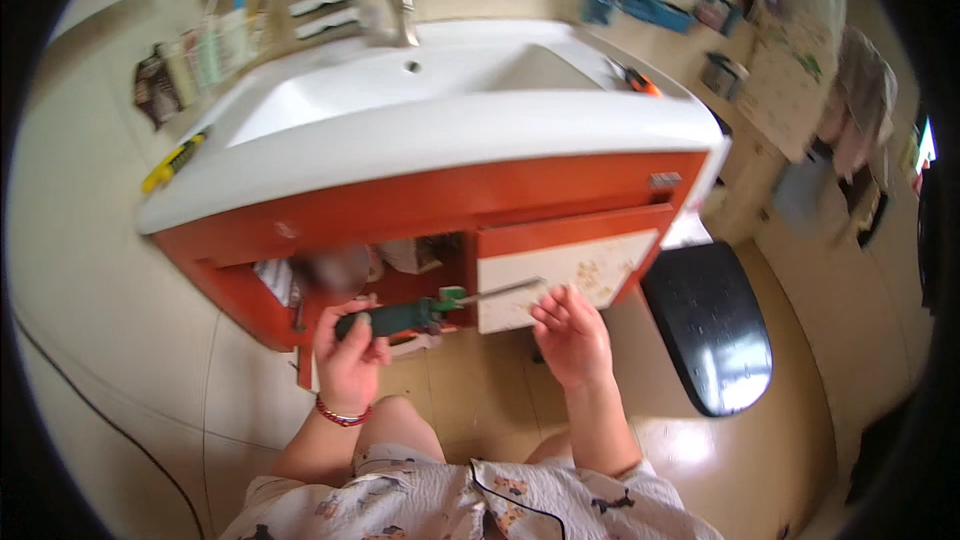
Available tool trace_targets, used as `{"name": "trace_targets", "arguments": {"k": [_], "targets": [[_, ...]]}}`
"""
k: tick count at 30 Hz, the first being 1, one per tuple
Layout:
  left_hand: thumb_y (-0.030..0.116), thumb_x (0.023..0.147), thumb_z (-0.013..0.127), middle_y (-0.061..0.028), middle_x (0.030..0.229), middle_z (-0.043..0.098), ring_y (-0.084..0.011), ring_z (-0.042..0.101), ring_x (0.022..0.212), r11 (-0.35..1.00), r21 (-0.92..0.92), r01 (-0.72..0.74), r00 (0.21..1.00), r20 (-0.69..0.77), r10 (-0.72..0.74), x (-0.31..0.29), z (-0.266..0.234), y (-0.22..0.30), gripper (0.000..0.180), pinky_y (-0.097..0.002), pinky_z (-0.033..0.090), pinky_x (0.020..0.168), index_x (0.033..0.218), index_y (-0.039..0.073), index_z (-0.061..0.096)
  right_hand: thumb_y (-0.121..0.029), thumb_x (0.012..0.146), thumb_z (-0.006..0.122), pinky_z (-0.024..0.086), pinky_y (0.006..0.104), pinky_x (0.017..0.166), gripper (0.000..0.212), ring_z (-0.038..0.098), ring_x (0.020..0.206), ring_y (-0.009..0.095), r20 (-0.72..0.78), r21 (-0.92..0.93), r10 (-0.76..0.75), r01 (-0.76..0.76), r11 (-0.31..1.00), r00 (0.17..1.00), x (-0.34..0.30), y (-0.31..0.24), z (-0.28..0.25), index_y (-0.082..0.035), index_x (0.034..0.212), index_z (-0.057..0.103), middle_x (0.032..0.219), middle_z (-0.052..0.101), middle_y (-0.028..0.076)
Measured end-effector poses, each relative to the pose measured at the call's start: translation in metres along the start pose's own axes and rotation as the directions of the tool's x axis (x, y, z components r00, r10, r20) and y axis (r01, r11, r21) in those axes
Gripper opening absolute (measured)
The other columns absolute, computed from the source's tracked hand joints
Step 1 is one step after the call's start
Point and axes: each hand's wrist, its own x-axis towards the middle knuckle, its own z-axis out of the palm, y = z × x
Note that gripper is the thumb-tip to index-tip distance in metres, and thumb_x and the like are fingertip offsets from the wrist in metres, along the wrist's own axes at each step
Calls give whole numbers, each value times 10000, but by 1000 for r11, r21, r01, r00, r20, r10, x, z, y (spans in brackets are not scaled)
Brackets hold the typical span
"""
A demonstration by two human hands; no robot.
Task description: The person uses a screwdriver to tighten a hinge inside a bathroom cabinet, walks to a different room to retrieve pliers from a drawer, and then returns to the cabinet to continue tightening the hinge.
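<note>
The left hand (pixel 350 360) grips a green-handled screwdriver with a slim metal shaft (pixel 420 314); the right hand (pixel 570 335) hovers open-fingered beside the white-fronted orange cabinet door (pixel 565 265), below the glossy white basin (pixel 420 110).

Under the white washbasin (pixel 440 110), the open cabinet (pixel 400 270) is mostly hidden from us: a blurred dark shape (pixel 335 270) masks its left part, and we cannot tell what the pale things behind it are. Our left hand (pixel 350 355) covers part of the green screwdriver's (pixel 400 318) handle. Left of the basin, the floor clutter (pixel 200 55) is too smeared to name.
</note>
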Motion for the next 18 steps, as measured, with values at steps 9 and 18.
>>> {"name": "trace_targets", "arguments": {"k": [9, 18], "targets": [[33, 704, 628, -131, 878, 564, -258, 580, 739, 7, 385, -923, 290, 682, 671, 98, 185, 38, 183, -311, 496, 648, 868, 3, 553, -121, 699, 624, 474, 317, 715, 143, 600, 803, 294, 2, -998, -161, -9, -66, 987, -13, 78, -148, -2, 778, 625, 868, 602, 192], [154, 779, 548, -177, 864, 556, -317, 566, 774, -76, 653, -754, 648, 757, 80, 190, 300, -44, 177, -367, 469, 710, 840, -10, 575, -264, 795, 577, 467, 300, 565, 272, 590, 575, 216, -257, -966, -96, -257, 13, 962, -30, 53, -136, -3, 727, 606, 619, 591, 131]]}}
